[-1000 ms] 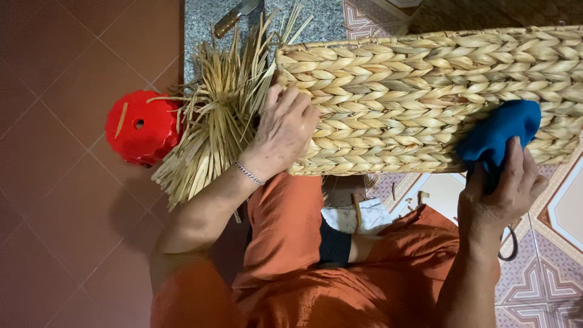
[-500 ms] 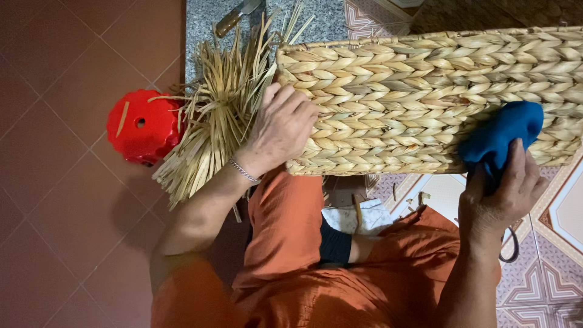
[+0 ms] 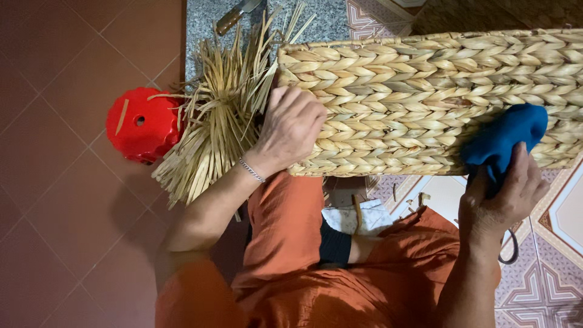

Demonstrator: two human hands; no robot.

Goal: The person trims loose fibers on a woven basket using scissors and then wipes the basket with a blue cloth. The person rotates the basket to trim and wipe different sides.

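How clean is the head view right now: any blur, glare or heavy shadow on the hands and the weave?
Head view: sharp on the woven basket, left hand and right hand; no glare; the floor tiles at the left lie dim, with the arm's shadow.

Stool [image 3: 141,124] left of straw bundle [image 3: 221,115]; woven basket [image 3: 425,97] right, knife [image 3: 238,13] behind

Red plastic stool [image 3: 141,124], knife [image 3: 237,14] on floor
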